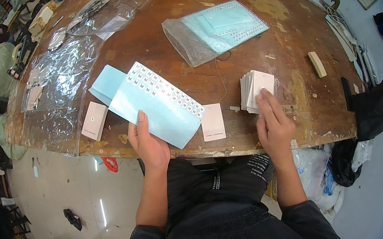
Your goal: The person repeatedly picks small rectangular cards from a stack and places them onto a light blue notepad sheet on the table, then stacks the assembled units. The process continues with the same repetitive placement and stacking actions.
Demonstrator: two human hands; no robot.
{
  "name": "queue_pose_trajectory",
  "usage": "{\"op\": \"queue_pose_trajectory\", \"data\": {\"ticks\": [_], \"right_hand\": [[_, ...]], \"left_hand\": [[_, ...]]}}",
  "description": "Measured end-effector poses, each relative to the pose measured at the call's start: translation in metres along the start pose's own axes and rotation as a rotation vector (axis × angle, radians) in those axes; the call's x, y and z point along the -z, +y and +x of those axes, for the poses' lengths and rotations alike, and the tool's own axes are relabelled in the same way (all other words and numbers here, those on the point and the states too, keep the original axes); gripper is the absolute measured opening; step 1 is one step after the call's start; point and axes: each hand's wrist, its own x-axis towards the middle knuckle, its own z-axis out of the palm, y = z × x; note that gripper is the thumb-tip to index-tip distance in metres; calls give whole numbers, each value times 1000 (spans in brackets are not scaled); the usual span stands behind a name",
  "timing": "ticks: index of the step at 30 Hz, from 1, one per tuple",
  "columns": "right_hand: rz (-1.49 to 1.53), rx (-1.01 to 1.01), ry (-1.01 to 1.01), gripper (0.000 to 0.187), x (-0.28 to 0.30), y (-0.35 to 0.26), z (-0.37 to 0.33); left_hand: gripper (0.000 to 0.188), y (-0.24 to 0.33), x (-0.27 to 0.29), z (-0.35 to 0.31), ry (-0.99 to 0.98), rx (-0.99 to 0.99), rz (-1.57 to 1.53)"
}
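Observation:
My left hand [148,145] grips the lower edge of a light-blue sticker sheet [155,107], thumb on top. Rows of small white lettered stickers run along the sheet's upper right side. A folded blue sheet [109,84] shows behind its far left corner. At the right, the fingers of my right hand [273,120] rest on a fanned stack of pale pink hang tags [258,85]; whether they pinch a tag cannot be made out. One single pink tag [212,124] lies between my hands. A neat block of pink tags [95,121] sits left of the sticker sheet.
A clear plastic bag [218,30] with more blue sticker sheets lies farther back. Crumpled clear plastic [62,69] covers the table's left side. A small brush [317,64] lies at the right. The worn wooden table's [244,146] front edge is close to my body.

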Motion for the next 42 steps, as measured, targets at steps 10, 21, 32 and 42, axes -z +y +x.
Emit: {"op": "queue_pose_trajectory", "data": {"ticks": [10,21,32,42], "right_hand": [[492,0,55,30,-17,-59,26],[697,20,88,24,-58,-130,76],[712,2,50,18,-54,-125,78],[794,-27,31,18,-54,-121,78]], "left_hand": [[30,-8,7,4,-55,-46,56],[31,-7,9,-2,-128,-131,71],[30,-9,13,-2,-182,-144,164],[31,-10,12,-4,-178,-148,194]]}}
